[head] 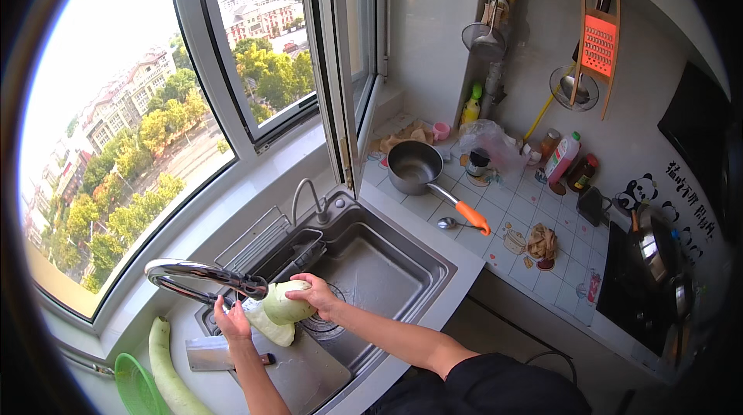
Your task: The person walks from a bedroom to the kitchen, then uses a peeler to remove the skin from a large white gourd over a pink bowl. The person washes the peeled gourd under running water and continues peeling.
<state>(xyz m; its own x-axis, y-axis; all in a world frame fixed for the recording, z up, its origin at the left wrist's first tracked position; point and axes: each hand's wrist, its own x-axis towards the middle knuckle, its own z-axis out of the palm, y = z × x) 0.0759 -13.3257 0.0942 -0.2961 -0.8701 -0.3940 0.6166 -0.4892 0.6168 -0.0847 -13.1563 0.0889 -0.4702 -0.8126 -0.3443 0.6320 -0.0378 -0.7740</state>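
A thick piece of pale green gourd (284,304) is in my right hand (319,297), just under the spout of the chrome faucet (244,282). Below it, a second cut piece of gourd (276,332) rests near the upper edge of a flat metal board (313,365) across the left part of the sink (377,264). My left hand (233,322) is beside the gourd pieces with its fingers apart and nothing seen in it. Partly behind my left forearm lies a cleaver (208,353) with a dark handle.
A long whole gourd (168,365) and a green plastic basket (134,383) are at the left. On the tiled counter stand a saucepan (415,166) with an orange handle, a spoon (448,223) and several bottles. An open window sash (331,66) juts beside the sink.
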